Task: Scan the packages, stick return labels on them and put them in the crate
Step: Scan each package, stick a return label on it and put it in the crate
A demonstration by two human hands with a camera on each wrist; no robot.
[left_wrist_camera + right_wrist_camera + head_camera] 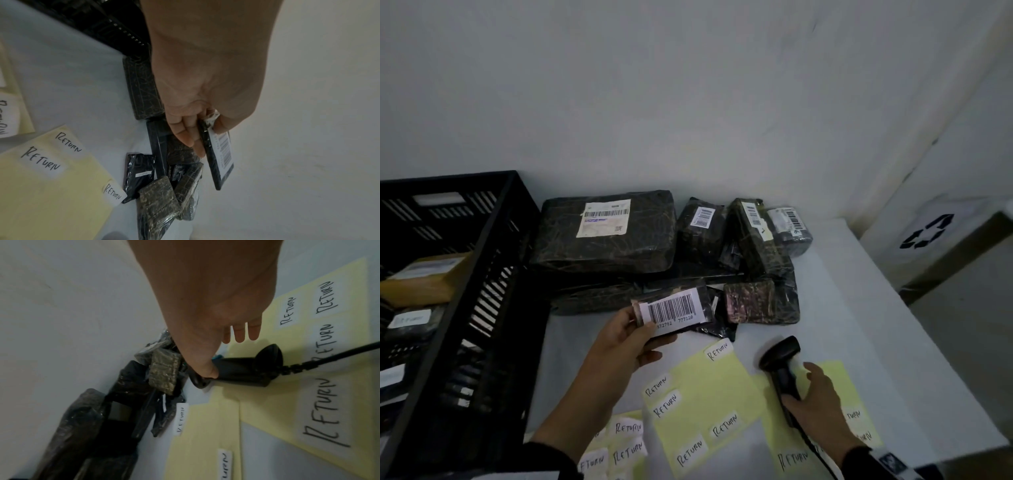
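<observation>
Head view shows the left hand [619, 337] pinching a small black package [681, 310] by its end, thumb on top and fingers beneath, lifted off the bench [859, 308] with its barcode facing up. The right hand [813, 394] lies over the scanner [782, 366], which rests on a yellow label sheet [705, 387]; its thumb touches the handle, and the right wrist view shows the fingers still straight, so this grip is open, not yet closed. More packages [604, 233] are piled behind, against the wall, and the crate [469, 274] at left already holds some. I judge the scan step is in hand: next, the right hand must close on the scanner, lift it and aim its head at the barcode. Then comes a RETURN label [666, 406], then the crate.
</observation>
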